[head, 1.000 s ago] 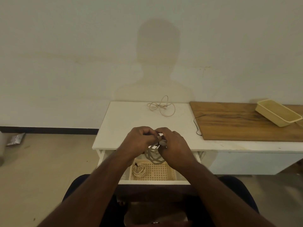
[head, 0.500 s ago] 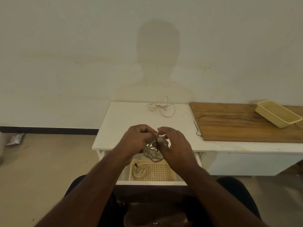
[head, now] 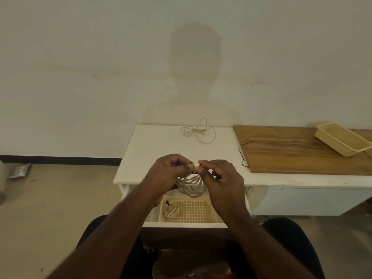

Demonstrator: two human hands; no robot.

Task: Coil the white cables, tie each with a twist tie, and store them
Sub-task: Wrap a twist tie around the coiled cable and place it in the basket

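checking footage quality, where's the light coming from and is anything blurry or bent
Head view: dim, warm light from behind the person, whose shadow falls on the wall; the left forearm is slightly motion-blurred; the wide lens tilts the white table edges; the coiled cable stays sharp.

Person, seen from a head-worn camera, looking down along the body.

Arms: two, bare from the lower frame edge to the wrists; no sleeves, cuffs, watch or bands visible on the stretch in view.

Left hand (head: pixel 168 174): bare, no glove; no ring can be made out. Knuckles and back of hand face the camera.

Right hand (head: pixel 220 178): bare, no glove; no ring can be made out. Fingernails show pale at the fingertips.

Legs: both thighs clad in dark fabric, near black with a bluish cast, plain, no visible pattern or seams. The garment's cut cannot be told; dim light hides detail in the lap.
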